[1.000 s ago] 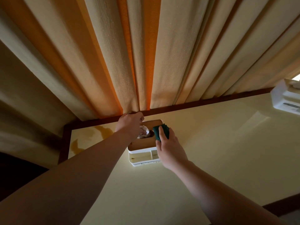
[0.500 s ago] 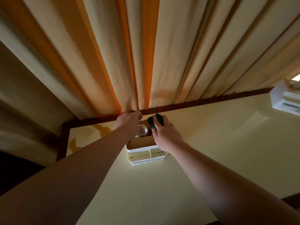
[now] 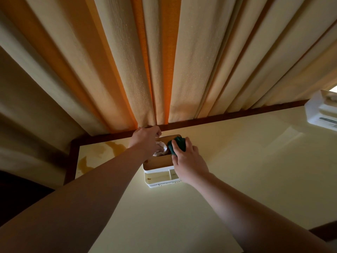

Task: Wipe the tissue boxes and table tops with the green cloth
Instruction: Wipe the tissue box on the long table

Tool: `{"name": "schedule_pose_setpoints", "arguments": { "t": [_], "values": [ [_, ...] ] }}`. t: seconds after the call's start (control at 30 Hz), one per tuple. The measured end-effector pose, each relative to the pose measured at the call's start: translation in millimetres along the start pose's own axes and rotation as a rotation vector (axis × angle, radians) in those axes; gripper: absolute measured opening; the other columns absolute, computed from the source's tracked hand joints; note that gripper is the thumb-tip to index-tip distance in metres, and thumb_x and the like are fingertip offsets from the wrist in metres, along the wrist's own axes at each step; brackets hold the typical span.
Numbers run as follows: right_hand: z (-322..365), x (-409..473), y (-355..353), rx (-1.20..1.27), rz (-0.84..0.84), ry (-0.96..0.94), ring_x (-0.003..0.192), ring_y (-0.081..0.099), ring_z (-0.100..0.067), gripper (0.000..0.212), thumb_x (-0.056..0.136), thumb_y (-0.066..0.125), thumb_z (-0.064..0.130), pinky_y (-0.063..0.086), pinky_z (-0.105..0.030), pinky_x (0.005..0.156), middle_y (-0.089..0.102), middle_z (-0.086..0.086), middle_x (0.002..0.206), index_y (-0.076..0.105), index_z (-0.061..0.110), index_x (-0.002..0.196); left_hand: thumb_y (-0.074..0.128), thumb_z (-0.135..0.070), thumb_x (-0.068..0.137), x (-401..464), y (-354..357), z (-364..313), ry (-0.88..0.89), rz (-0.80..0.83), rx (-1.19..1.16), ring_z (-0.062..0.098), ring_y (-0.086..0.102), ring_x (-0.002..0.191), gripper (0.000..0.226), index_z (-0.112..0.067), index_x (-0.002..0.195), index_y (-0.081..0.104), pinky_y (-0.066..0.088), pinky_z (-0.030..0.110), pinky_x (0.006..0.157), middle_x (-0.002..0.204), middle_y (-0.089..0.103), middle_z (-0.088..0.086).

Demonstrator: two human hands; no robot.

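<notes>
A white tissue box with a brown wooden lid stands near the far edge of the cream table top. A white tissue pokes out of the lid's slot. My left hand grips the box's far left corner with curled fingers. My right hand presses the folded green cloth onto the lid's far right part, fingers curled over the cloth. The box's right side is hidden under that hand.
Cream and orange curtains hang right behind the table's dark wooden border. Yellow-brown stains mark the table's far left corner. A second white box sits at the far right edge.
My right hand slid the green cloth from the lid's near right part toward the far edge, then slightly back. My left hand kept its grip on the box.
</notes>
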State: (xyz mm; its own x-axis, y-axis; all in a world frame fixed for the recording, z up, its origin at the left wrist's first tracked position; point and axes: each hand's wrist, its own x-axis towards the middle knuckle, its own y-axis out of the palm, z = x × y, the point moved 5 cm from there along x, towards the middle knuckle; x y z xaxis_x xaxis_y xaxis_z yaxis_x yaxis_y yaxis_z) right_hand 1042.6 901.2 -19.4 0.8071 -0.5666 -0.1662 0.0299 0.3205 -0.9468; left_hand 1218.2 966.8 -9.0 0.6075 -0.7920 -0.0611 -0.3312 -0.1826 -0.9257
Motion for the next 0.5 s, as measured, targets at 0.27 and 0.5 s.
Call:
{"name": "schedule_pose_setpoints", "arguments": {
  "t": [0.27,0.5],
  "values": [
    [-6,26,-1,0.061,0.007,0.028,0.135,0.046,-0.033,0.064,0.111,0.032,0.042,0.052,-0.042,0.105,0.021,-0.019,0.162,0.006,0.021,0.165,0.092,-0.035,0.073,-1,-2,-1,0.0,-0.013,0.005,0.017,0.064,0.098,0.047,-0.038,0.109,0.062,0.061,0.034,0.081,0.109,0.07,-0.01],
    [2,-26,9,0.067,-0.011,0.057,0.135,0.039,-0.032,0.06,0.111,0.029,0.043,0.046,-0.041,0.11,0.01,-0.016,0.165,0.007,0.028,0.165,0.092,-0.039,0.072,-2,-2,-1,-0.003,-0.011,-0.015,0.018,0.063,0.099,0.049,-0.034,0.111,0.063,0.06,0.037,0.082,0.109,0.069,-0.008]
  ]
}}
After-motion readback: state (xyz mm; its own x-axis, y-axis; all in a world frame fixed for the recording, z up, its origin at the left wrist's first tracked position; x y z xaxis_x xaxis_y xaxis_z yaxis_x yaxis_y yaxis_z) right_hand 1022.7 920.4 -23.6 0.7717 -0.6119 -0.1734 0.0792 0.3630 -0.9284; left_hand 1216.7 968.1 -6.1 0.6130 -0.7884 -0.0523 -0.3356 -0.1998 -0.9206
